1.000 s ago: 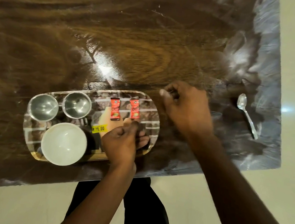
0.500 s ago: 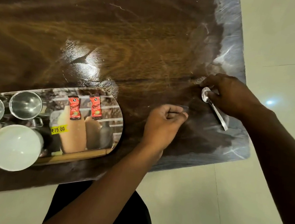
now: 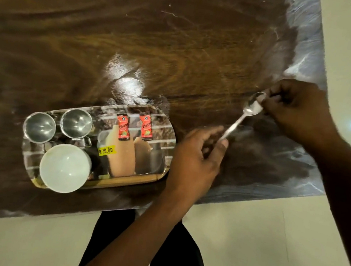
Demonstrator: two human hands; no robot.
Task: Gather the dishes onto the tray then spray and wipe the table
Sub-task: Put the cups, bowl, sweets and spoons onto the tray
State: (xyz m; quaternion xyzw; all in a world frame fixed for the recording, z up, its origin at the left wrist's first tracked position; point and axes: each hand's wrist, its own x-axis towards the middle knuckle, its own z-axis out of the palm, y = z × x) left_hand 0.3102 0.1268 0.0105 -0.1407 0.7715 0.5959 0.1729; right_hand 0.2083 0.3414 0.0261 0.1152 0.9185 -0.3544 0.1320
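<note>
Head view, single camera, looking down.

Landmark: tray [image 3: 148, 158], oblong with a printed picture on its face, lying flat on the dark wood-grain table [image 3: 138, 37] close to the table's near edge.

On the tray:
- first steel cup [image 3: 39, 127] at the tray's left end, upright, mouth up.
- second steel cup [image 3: 76, 123] just beside the first, toward the tray's middle, also upright.
- white bowl [image 3: 64, 168] at the tray's near-left corner, mouth up, its rim overhanging the tray's near edge a little.
- first sachet [image 3: 123, 127] and second sachet [image 3: 146, 127], both red, lying side by side along the tray's far edge, right of the cups, apart from each other.
- yellow price sticker [image 3: 106, 150] on the tray face, between the bowl and the sachets.

Off the tray:
- spoon [image 3: 243, 115] to the right of the tray, well clear of its right end, lying on a slant with the bowl end farther from the tray and the handle end nearer. Whether it touches the table cannot be told.
- right hand [image 3: 297, 111] beyond the spoon from the tray; fingertips pinch the spoon's bowl end.
- left hand [image 3: 197, 160] just beside the tray's right end, back of the hand up, fingers curled; thumb and forefinger close on the tip of the spoon's handle.

Both forearms reach in from the near side. Pale tiled floor [image 3: 266, 247] lies below the table's near edge and past its right end.
</note>
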